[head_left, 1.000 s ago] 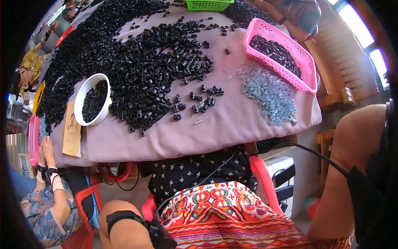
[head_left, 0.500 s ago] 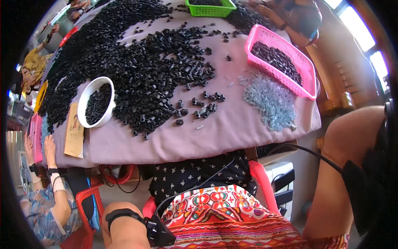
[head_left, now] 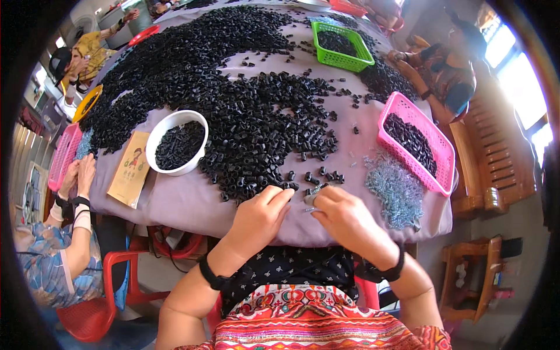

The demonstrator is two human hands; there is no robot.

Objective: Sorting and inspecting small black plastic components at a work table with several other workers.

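My left hand (head_left: 259,216) is over the near edge of the cloth, fingers pinched together at the near edge of a heap of small black plastic parts (head_left: 256,128). A dark bit shows by its fingertips; what they hold is hidden. To its right, my right hand (head_left: 347,216) has its fingers curled and closed beside a few loose black parts (head_left: 332,175) and small metal springs (head_left: 315,190). Whatever lies in its fingertips is too small to make out. Farther right is a pile of silvery springs (head_left: 395,192).
A white bowl (head_left: 202,153) of black pieces stands left, beside a tan printed packet (head_left: 129,169). A pink basket (head_left: 448,175) and a green basket (head_left: 326,57), both with black pieces, stand right and farther back. Other people sit around the purple-grey cloth (head_left: 361,128).
My hands have come up from beside my lap to the table's near edge, both fingers closed. The view has shifted, so the table sits lower and farther right.
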